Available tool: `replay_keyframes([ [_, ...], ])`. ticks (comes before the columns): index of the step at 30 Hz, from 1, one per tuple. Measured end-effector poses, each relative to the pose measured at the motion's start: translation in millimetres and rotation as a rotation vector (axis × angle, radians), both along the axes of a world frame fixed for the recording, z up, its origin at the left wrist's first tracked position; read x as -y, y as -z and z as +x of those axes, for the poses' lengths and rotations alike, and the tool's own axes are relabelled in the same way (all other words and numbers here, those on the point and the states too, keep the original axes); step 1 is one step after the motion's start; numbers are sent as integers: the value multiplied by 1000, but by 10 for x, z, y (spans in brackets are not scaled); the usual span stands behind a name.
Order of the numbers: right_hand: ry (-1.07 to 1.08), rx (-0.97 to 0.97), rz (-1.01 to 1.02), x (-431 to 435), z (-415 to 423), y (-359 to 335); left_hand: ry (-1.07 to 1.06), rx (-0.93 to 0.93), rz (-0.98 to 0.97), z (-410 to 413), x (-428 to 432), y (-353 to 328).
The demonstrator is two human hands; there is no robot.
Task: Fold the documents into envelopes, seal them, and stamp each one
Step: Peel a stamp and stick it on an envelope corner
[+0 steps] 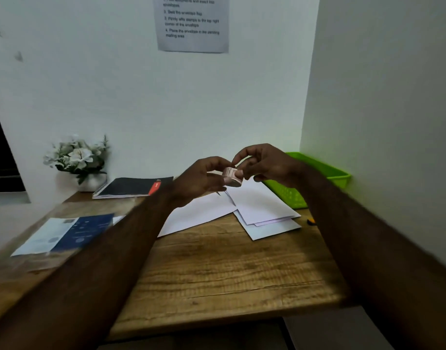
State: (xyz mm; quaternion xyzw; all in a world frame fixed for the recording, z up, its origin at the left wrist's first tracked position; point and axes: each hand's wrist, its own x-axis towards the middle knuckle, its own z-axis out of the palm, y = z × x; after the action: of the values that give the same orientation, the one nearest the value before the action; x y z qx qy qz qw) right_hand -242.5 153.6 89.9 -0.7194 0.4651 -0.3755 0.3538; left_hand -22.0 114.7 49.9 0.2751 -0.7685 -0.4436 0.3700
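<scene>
— Where's the stamp roll (232,176)?
— Raised over the bench (216,269), above the white sheets (262,205), between both hands.
— And each grip?
— The left hand (204,176) curls its grip round the roll's left side; the right hand (264,164) pinches its top edge. The green basket (325,170) lies behind the roll, rightward.

Notebook (133,187), flowers (76,157), blue leaflet (65,233)

Matt grainy wood desk (216,269); smooth white paper sheets (262,205); glossy green plastic basket (325,170) with perforated walls.
</scene>
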Motion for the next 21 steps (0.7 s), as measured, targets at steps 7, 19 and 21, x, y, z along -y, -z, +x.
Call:
replay_keyframes([
  [7,217,168,-112,215,180,322,-163,-81,-106,156,146,64],
  [19,293,158,-210,276,363,567,-259,-30,-181,201,252,209],
  [21,294,174,-197,261,363,568,-247,-35,-178,205,249,212],
])
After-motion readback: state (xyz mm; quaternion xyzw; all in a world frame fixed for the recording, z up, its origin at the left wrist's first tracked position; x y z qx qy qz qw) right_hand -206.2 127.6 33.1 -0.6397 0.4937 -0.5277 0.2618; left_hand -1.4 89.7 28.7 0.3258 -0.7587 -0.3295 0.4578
